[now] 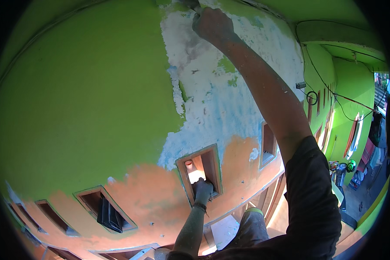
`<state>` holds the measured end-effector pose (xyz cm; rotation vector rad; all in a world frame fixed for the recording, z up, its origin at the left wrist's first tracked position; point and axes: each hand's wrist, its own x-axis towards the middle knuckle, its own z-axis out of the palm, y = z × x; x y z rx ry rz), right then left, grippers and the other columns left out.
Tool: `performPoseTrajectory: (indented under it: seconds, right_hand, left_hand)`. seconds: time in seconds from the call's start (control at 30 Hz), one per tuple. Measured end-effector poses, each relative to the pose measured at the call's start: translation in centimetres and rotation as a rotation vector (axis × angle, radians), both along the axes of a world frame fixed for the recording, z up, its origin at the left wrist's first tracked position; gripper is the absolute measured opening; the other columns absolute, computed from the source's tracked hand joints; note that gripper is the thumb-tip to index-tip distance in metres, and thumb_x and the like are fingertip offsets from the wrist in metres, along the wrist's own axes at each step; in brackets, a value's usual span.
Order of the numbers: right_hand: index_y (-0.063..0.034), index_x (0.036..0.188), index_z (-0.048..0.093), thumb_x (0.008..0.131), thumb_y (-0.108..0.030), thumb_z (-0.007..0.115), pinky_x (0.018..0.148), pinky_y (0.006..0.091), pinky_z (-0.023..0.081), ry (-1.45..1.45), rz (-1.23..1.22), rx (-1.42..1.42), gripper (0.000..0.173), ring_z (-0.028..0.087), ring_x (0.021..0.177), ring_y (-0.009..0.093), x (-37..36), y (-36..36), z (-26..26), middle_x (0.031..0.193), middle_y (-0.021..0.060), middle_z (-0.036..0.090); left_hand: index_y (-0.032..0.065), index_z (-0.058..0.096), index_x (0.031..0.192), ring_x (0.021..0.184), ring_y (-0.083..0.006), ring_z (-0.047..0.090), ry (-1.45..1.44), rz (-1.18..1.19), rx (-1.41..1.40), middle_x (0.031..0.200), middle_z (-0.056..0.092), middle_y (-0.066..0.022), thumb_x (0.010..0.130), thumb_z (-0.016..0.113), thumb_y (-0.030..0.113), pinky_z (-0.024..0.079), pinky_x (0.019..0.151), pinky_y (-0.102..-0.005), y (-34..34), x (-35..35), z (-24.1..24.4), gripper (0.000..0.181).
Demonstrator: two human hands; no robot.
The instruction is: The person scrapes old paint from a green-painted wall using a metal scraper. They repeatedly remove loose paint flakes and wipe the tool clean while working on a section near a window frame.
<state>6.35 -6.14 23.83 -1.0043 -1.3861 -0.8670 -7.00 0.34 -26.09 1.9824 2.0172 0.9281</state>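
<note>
High up, my right hand (213,25) is closed on the handle of a scraper-like tool (191,4), whose dark blade is partly cut off by the top of the picture. It is held at a wall patch (211,97) where the green paint is off and whitish and bluish layers show. Ragged green paint (117,81) borders the patch on the left. Below, my left hand (202,189) grips the lower edge of a small framed wall opening (218,169); its fingertips are partly hidden. An orange cup (188,164) is visible inside that opening.
Black folded items (109,216) stick out of another opening at lower left. Cables (315,73) and a small grey box (300,85) hang at right. Far below right are hanging clothes (373,156) and a floor. A paint-flecked board (225,231) lies beneath me.
</note>
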Motion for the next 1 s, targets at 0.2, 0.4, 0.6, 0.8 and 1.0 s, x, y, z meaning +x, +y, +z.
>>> performPoseTrajectory:
  seconds: [0.2, 0.4, 0.6, 0.8, 1.0]
  right_hand:
    - [0.0021, 0.097, 0.062, 0.086, -0.030, 0.045, 0.078, 0.0458, 0.051, 0.035, 0.009, 0.020, 0.038, 0.064, 0.083, 0.039, -0.5, 1.2, -0.2, 0.089, 0.0233, 0.064]
    - [0.0020, 0.099, 0.061, 0.085, -0.029, 0.046, 0.079, 0.0460, 0.051, 0.005, 0.024, 0.064, 0.037, 0.063, 0.086, 0.039, -1.3, 2.0, 1.4, 0.090, 0.0233, 0.064]
    - [-0.0035, 0.103, 0.062, 0.084, -0.028, 0.047, 0.080, 0.0460, 0.050, 0.095, 0.055, -0.015, 0.035, 0.063, 0.089, 0.038, -1.9, 1.6, -1.4, 0.094, 0.0224, 0.064]
    - [-0.0024, 0.097, 0.063, 0.079, -0.018, 0.049, 0.078, 0.0418, 0.052, 0.116, 0.005, 0.004, 0.029, 0.064, 0.091, 0.032, -0.8, -1.0, 0.9, 0.096, 0.0183, 0.065]
    - [0.0001, 0.094, 0.064, 0.079, -0.020, 0.047, 0.083, 0.0454, 0.049, 0.042, -0.066, -0.098, 0.030, 0.061, 0.096, 0.037, 1.5, -0.1, 3.4, 0.098, 0.0228, 0.063]
  left_hand:
    - [-0.0027, 0.056, 0.088, 0.080, -0.0386, 0.062, -0.031, -0.017, -0.007, 0.080, 0.064, -0.0247, 0.076, 0.051, 0.020, 0.048, 0.076, -0.0461, -1.5, 0.9, 0.2, 0.026]
    - [-0.0018, 0.057, 0.087, 0.078, -0.0391, 0.063, -0.011, -0.014, 0.080, 0.078, 0.064, -0.0241, 0.075, 0.051, 0.020, 0.047, 0.077, -0.0466, -0.6, 1.0, -0.7, 0.026]
    - [-0.0011, 0.055, 0.084, 0.072, -0.0366, 0.063, 0.072, -0.037, 0.109, 0.076, 0.064, -0.0225, 0.072, 0.051, 0.021, 0.045, 0.071, -0.0439, 0.0, 0.1, -1.4, 0.025]
    - [-0.0005, 0.055, 0.080, 0.068, -0.0360, 0.063, 0.034, -0.054, 0.142, 0.071, 0.063, -0.0213, 0.068, 0.055, 0.020, 0.047, 0.070, -0.0441, 0.3, 0.3, -1.3, 0.023]
    - [-0.0008, 0.056, 0.081, 0.067, -0.0363, 0.063, 0.044, -0.027, 0.181, 0.068, 0.063, -0.0201, 0.068, 0.056, 0.020, 0.047, 0.071, -0.0441, 1.0, 0.8, -2.3, 0.024]
